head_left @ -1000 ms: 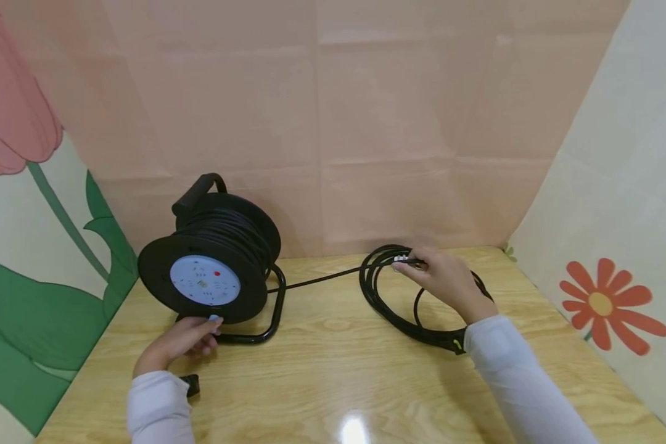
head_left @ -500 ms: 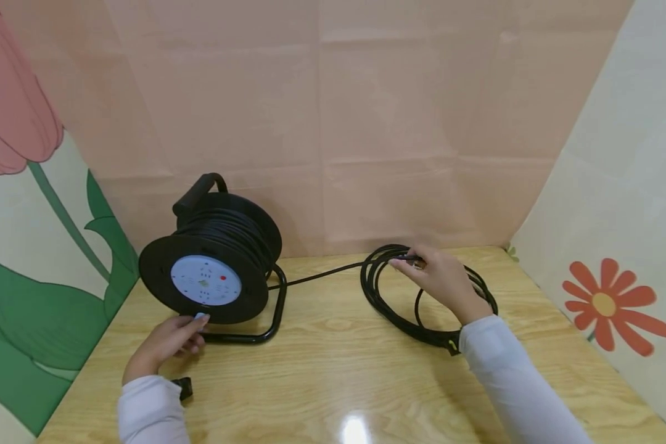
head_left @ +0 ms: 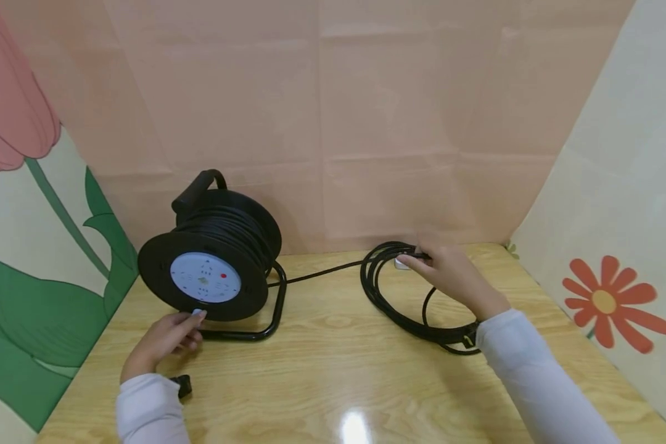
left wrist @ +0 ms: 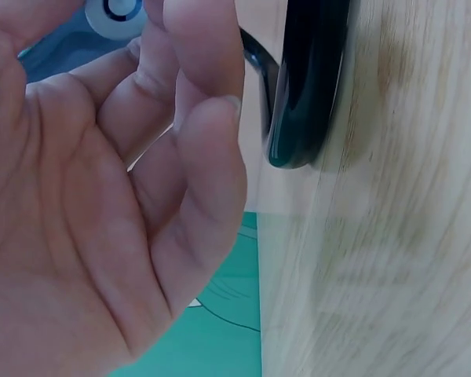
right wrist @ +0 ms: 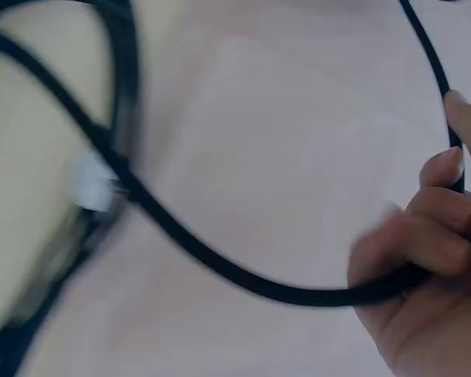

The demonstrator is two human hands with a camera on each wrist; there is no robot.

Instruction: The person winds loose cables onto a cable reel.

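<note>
A: Where is the big black reel (head_left: pixel 211 245)?
B: On the left part of the table (head_left: pixel 322 382). It sits in a bent black stand (head_left: pixel 277 308) and is tipped a bit, so its round blue-white face (head_left: pixel 202 277) looks at us. That face has little plug holes and a red dot (head_left: pixel 224 275). Lots of cord (head_left: pixel 222 225) is wrapped round the reel, and a handle (head_left: pixel 194 191) sits on top.
A: What is the left hand (head_left: pixel 163 342) doing?
B: Its grip is nearly closed. The thumb and a finger pinch a small light knob (head_left: pixel 198 311) at the bottom edge of the reel. The other fingers are bent and loose.
A: And the right hand (head_left: pixel 460 280)?
B: Its grip is closed round the black cord. Up close, its fingers curl over it, and the cord bends away in a big curve.
A: Where does the cord go?
B: One line (head_left: pixel 324 272) runs from low on the reel to the coil (head_left: pixel 438 336). The coil is a loose ring lying on the right part of the table, under the right hand. A little white thing (head_left: pixel 402 264) shows by the fingers. It's too blurry to name.
A: What's behind?
B: A pink sheet (head_left: pixel 322 123). There's a tulip picture (head_left: pixel 16 80) on the left and a red flower (head_left: pixel 604 302) on the right.
</note>
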